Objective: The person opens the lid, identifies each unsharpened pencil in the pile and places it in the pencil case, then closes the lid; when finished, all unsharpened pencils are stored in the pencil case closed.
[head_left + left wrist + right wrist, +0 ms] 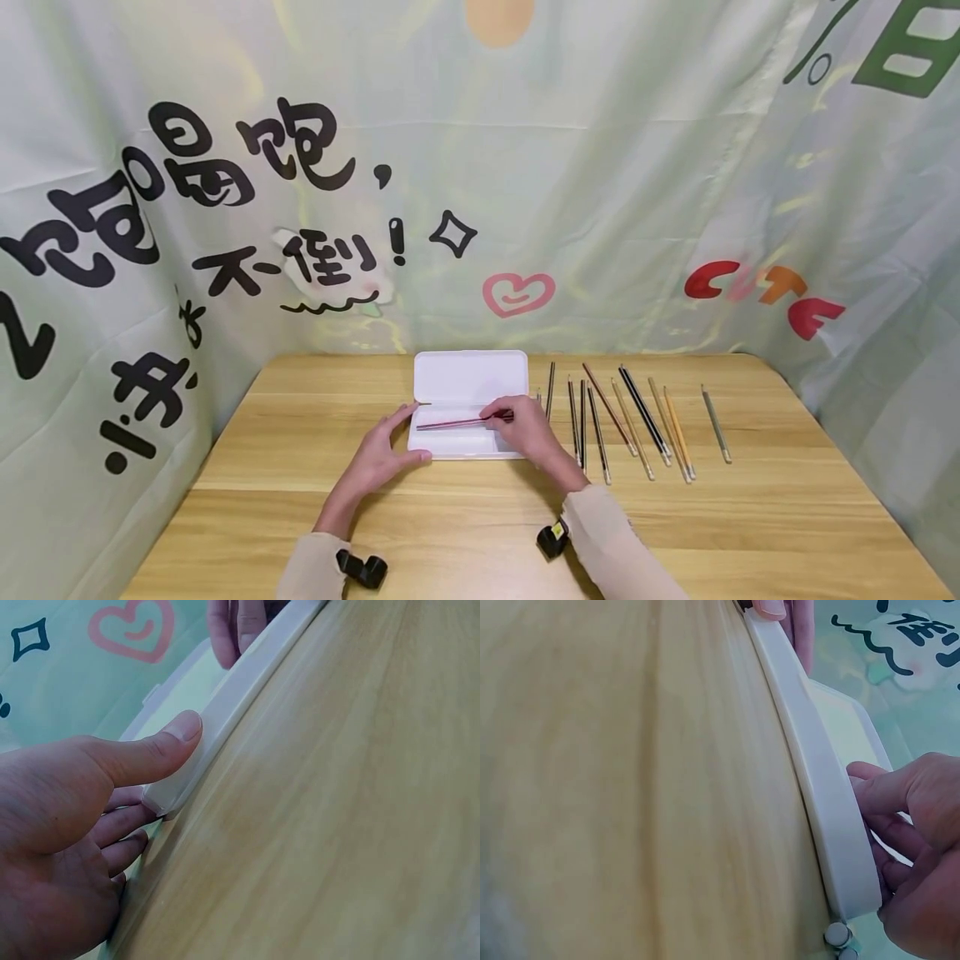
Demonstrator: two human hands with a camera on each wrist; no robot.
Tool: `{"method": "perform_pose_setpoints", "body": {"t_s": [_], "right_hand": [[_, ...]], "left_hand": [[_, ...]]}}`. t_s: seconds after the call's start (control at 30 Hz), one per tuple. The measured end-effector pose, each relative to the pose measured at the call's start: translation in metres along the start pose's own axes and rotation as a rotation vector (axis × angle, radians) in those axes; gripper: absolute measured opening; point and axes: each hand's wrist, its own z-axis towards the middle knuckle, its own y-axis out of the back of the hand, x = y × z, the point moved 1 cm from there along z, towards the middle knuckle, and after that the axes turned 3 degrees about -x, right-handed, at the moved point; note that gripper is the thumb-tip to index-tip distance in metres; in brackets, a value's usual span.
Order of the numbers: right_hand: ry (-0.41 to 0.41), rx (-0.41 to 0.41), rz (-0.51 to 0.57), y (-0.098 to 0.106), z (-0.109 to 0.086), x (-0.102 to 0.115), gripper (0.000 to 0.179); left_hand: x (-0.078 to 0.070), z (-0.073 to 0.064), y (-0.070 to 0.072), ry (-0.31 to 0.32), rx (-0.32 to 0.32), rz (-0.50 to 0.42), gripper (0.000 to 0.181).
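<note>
A white pencil case (471, 379) lies open on the table, its lid leaning back. My left hand (381, 448) is at the case's left end, fingers spread, with the thumb on the front rim and a finger near the hinge corner. In the left wrist view the left thumb (169, 746) lies straight against the case wall. Over the right half of the case, my right hand (523, 427) pinches a dark red pencil (450, 424) that lies nearly level across the inside. The right wrist view shows the right fingers (889, 791) behind the front wall; the pencil is hidden there.
Several pencils lie spread to the right of the case, among them black ones (645, 415), a reddish one (609, 408), a yellow one (680, 433) and a grey-green one (716, 425). The wooden table (465, 525) backs onto a printed curtain (600, 208).
</note>
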Motion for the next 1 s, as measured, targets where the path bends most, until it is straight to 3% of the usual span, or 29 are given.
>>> {"method": "perform_pose_setpoints", "body": {"t_s": [0.17,0.37,0.7,1.0], "right_hand": [[-0.018,-0.002,0.046,0.003,0.000,0.000,0.012],[0.041,-0.016,0.046,0.018,-0.001,0.001,0.017],[0.079,-0.106,0.043,0.073,-0.026,0.005,0.024],[0.115,-0.233,-0.073,0.129,-0.050,-0.011,0.028]], "left_hand": [[0.000,0.001,0.000,-0.009,0.009,-0.007,0.087],[0.002,0.001,-0.001,-0.016,0.006,-0.014,0.087],[0.002,0.000,0.000,-0.028,0.005,-0.019,0.087],[0.004,0.001,-0.002,-0.036,-0.002,-0.025,0.087]]}}
